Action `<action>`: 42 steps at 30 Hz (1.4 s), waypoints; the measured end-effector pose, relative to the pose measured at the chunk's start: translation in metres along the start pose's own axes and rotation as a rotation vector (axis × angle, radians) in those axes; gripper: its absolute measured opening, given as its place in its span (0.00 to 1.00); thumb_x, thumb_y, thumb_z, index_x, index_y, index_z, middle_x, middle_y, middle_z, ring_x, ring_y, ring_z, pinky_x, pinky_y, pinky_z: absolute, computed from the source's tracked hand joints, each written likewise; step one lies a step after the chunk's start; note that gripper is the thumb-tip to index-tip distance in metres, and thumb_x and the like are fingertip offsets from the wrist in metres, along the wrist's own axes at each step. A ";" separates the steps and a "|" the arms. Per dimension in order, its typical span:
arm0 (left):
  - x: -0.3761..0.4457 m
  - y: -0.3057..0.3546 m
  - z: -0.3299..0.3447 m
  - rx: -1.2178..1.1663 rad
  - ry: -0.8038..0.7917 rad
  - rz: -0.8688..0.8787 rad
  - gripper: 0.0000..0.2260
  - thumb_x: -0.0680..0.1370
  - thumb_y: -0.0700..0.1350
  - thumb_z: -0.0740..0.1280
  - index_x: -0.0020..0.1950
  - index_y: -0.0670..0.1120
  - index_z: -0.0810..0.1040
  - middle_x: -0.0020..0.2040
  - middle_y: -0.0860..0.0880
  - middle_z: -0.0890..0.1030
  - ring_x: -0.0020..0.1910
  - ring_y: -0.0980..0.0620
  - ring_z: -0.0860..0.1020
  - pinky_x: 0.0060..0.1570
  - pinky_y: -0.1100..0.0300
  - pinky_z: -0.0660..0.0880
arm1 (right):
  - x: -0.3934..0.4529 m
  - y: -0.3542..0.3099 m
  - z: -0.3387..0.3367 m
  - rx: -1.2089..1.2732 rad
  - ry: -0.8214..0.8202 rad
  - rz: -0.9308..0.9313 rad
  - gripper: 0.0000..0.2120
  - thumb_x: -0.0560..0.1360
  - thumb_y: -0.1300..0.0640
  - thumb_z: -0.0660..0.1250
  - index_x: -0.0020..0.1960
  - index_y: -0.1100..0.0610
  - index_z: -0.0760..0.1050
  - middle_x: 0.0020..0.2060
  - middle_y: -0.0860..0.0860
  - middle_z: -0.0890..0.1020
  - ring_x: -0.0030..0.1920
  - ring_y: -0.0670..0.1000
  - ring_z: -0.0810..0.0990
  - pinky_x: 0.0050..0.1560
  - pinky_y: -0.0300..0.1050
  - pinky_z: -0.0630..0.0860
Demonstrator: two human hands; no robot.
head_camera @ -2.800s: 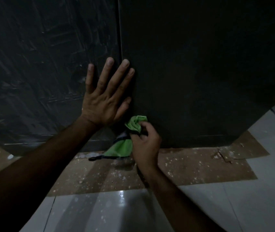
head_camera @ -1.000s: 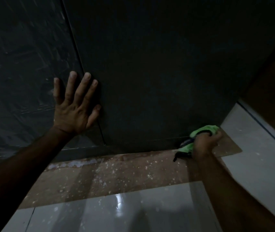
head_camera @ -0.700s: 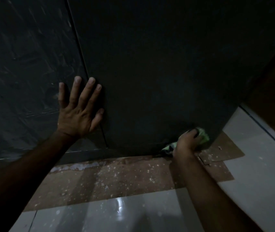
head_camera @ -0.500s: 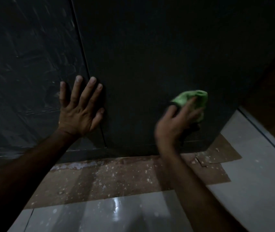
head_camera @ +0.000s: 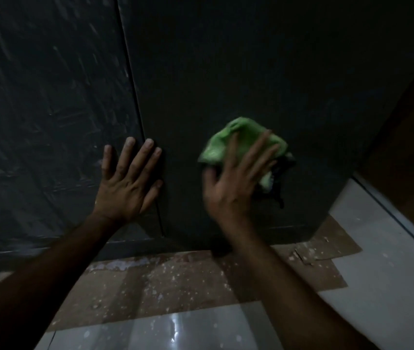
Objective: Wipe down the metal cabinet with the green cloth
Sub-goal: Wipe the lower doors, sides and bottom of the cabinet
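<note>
The dark metal cabinet (head_camera: 226, 72) fills the upper view, with a vertical seam between its streaked left door and smoother right door. My left hand (head_camera: 127, 183) lies flat with spread fingers across that seam, low on the doors. My right hand (head_camera: 236, 178) presses the crumpled green cloth (head_camera: 228, 141) against the right door with straight, spread fingers. The cloth bulges out above and to the right of my fingers, and a dark edge of it hangs below. The hand is motion-blurred.
Brown cardboard (head_camera: 165, 281) speckled with white spots covers the floor at the cabinet's base, torn at its right end. Glossy white floor tiles (head_camera: 377, 286) lie nearer and to the right. A brown wall (head_camera: 413, 137) stands right of the cabinet.
My right hand has carried the cloth from the bottom right corner of the cabinet up and left onto the door face, fingers now spread flat. The left hand stays pressed on the seam.
</note>
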State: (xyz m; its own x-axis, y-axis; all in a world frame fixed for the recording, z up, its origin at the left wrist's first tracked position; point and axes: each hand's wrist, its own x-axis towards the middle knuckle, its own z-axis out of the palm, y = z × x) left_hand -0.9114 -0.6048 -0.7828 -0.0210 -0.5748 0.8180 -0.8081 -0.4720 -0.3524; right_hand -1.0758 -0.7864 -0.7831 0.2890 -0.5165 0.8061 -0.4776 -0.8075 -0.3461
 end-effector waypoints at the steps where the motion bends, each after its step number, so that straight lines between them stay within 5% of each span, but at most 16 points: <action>1: 0.000 0.001 0.000 -0.005 0.005 -0.004 0.31 0.85 0.56 0.59 0.85 0.45 0.55 0.86 0.46 0.50 0.85 0.42 0.46 0.81 0.37 0.41 | -0.029 -0.002 0.003 -0.054 -0.083 -0.162 0.35 0.80 0.39 0.58 0.83 0.47 0.52 0.81 0.65 0.44 0.79 0.74 0.40 0.77 0.74 0.41; 3: -0.001 0.001 0.000 0.002 0.005 -0.004 0.31 0.85 0.56 0.59 0.85 0.45 0.55 0.86 0.46 0.51 0.85 0.42 0.46 0.81 0.37 0.42 | -0.079 0.026 0.006 -0.119 -0.188 -0.257 0.35 0.77 0.45 0.68 0.81 0.46 0.60 0.81 0.64 0.50 0.79 0.75 0.47 0.75 0.76 0.52; 5: -0.002 -0.002 -0.001 0.002 -0.020 0.003 0.31 0.85 0.57 0.59 0.85 0.45 0.55 0.86 0.45 0.53 0.85 0.42 0.47 0.81 0.37 0.42 | -0.095 0.062 -0.002 -0.166 -0.221 -0.096 0.35 0.76 0.48 0.71 0.80 0.52 0.64 0.80 0.68 0.53 0.78 0.76 0.51 0.74 0.77 0.57; 10: -0.003 -0.004 -0.011 -0.010 -0.084 0.020 0.31 0.86 0.57 0.58 0.85 0.46 0.55 0.86 0.45 0.52 0.85 0.41 0.48 0.81 0.37 0.43 | 0.029 0.043 -0.015 0.111 0.069 0.658 0.39 0.79 0.40 0.47 0.82 0.63 0.46 0.79 0.72 0.46 0.79 0.75 0.45 0.77 0.71 0.46; 13: 0.000 0.000 -0.013 -0.035 -0.084 0.011 0.31 0.85 0.56 0.58 0.85 0.46 0.55 0.86 0.46 0.52 0.85 0.41 0.49 0.81 0.35 0.45 | 0.062 -0.005 -0.014 0.095 0.184 0.336 0.37 0.81 0.38 0.53 0.83 0.55 0.48 0.79 0.71 0.46 0.78 0.76 0.43 0.77 0.73 0.44; 16: 0.004 0.003 -0.021 -0.082 -0.048 -0.025 0.29 0.84 0.51 0.60 0.84 0.45 0.60 0.85 0.46 0.57 0.84 0.42 0.53 0.80 0.36 0.49 | 0.012 -0.025 -0.006 -0.085 -0.012 -0.222 0.37 0.79 0.39 0.60 0.83 0.46 0.51 0.81 0.66 0.43 0.79 0.75 0.40 0.77 0.72 0.40; 19: 0.012 0.005 -0.031 -0.129 -0.001 -0.061 0.26 0.82 0.46 0.62 0.81 0.45 0.67 0.81 0.47 0.65 0.82 0.44 0.60 0.78 0.40 0.55 | -0.027 0.014 -0.008 -0.113 -0.185 -0.510 0.39 0.75 0.46 0.71 0.81 0.42 0.57 0.82 0.59 0.47 0.80 0.70 0.42 0.78 0.71 0.47; 21: 0.019 0.002 -0.040 -0.170 0.005 -0.078 0.24 0.83 0.47 0.60 0.79 0.46 0.67 0.79 0.47 0.68 0.78 0.44 0.65 0.76 0.45 0.56 | -0.025 0.026 -0.018 -0.078 -0.196 -0.511 0.40 0.73 0.48 0.74 0.80 0.44 0.59 0.82 0.58 0.52 0.81 0.68 0.44 0.78 0.71 0.49; 25: 0.031 -0.007 -0.060 -0.241 -0.023 -0.091 0.25 0.83 0.53 0.57 0.78 0.44 0.68 0.76 0.45 0.68 0.71 0.42 0.69 0.71 0.50 0.58 | 0.040 -0.040 -0.022 0.017 0.036 -0.019 0.42 0.76 0.41 0.63 0.84 0.48 0.48 0.82 0.64 0.41 0.79 0.74 0.39 0.77 0.74 0.44; 27: 0.034 -0.010 -0.070 -0.282 -0.022 -0.115 0.25 0.82 0.52 0.59 0.77 0.44 0.68 0.73 0.44 0.70 0.67 0.42 0.70 0.67 0.49 0.62 | 0.071 -0.087 -0.020 0.051 0.113 0.028 0.42 0.75 0.39 0.62 0.84 0.48 0.48 0.81 0.67 0.45 0.78 0.76 0.41 0.76 0.74 0.41; 30: 0.041 -0.016 -0.082 -0.344 0.039 -0.241 0.18 0.82 0.50 0.61 0.70 0.44 0.71 0.67 0.41 0.74 0.63 0.42 0.72 0.64 0.49 0.64 | 0.057 -0.101 -0.012 0.028 -0.023 -0.554 0.38 0.75 0.46 0.66 0.82 0.49 0.57 0.82 0.62 0.51 0.79 0.74 0.43 0.77 0.70 0.34; 32: 0.046 -0.023 -0.088 -0.349 0.068 -0.299 0.14 0.82 0.50 0.61 0.65 0.44 0.71 0.63 0.38 0.76 0.60 0.41 0.72 0.62 0.48 0.64 | 0.038 -0.064 -0.017 -0.052 -0.208 -1.048 0.37 0.73 0.54 0.71 0.81 0.51 0.63 0.82 0.60 0.55 0.80 0.69 0.44 0.79 0.65 0.37; 34: 0.049 -0.028 -0.092 -0.347 0.073 -0.299 0.13 0.82 0.50 0.62 0.63 0.44 0.72 0.61 0.38 0.76 0.59 0.40 0.72 0.60 0.48 0.64 | 0.053 -0.015 -0.034 -0.133 -0.354 -1.334 0.36 0.73 0.59 0.73 0.79 0.53 0.65 0.81 0.57 0.59 0.81 0.63 0.51 0.81 0.60 0.43; 37: 0.047 -0.031 -0.098 -0.336 0.086 -0.291 0.13 0.82 0.51 0.62 0.61 0.44 0.72 0.60 0.39 0.75 0.58 0.40 0.73 0.59 0.51 0.64 | 0.117 0.009 -0.063 -0.151 -0.216 -1.215 0.32 0.78 0.53 0.67 0.80 0.48 0.64 0.81 0.55 0.60 0.81 0.62 0.53 0.80 0.62 0.52; 42: 0.081 -0.025 -0.113 -0.416 0.186 -0.349 0.12 0.82 0.49 0.63 0.59 0.42 0.73 0.56 0.39 0.77 0.53 0.41 0.74 0.56 0.54 0.63 | 0.159 -0.087 -0.067 -0.071 0.072 -0.688 0.42 0.72 0.44 0.65 0.83 0.48 0.54 0.82 0.60 0.51 0.80 0.72 0.44 0.77 0.72 0.39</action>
State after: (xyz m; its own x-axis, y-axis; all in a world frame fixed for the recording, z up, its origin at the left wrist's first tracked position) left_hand -0.9597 -0.5640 -0.6564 0.2156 -0.2871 0.9333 -0.9485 -0.2886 0.1303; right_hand -1.0435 -0.7788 -0.5927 0.4911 0.1286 0.8616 -0.2596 -0.9225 0.2856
